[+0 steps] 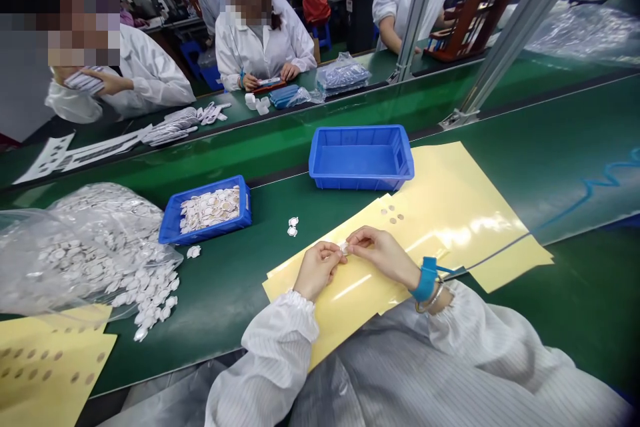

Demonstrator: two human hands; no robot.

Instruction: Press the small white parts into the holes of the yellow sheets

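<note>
Over a yellow sheet [345,307], my left hand [319,268] and my right hand [380,253] meet fingertip to fingertip. Between them they pinch a small white round piece [344,248], mostly covered by the fingers. A blue wrist strap [427,279] with a cord circles my right wrist. Just beyond my right hand, several small round grey-brown dots [393,218] sit on the yellow sheet. Two loose white pieces [293,226] of similar look lie on the green bench ahead of my left hand.
A blue bin [206,235] full of white pieces stands left of centre, beside a clear plastic bag [95,240] spilling more. Another blue bin [361,180] stands ahead. Yellow sheets with dots [45,380] lie lower left. Co-workers in white coats [273,40] sit across a green divider [270,137].
</note>
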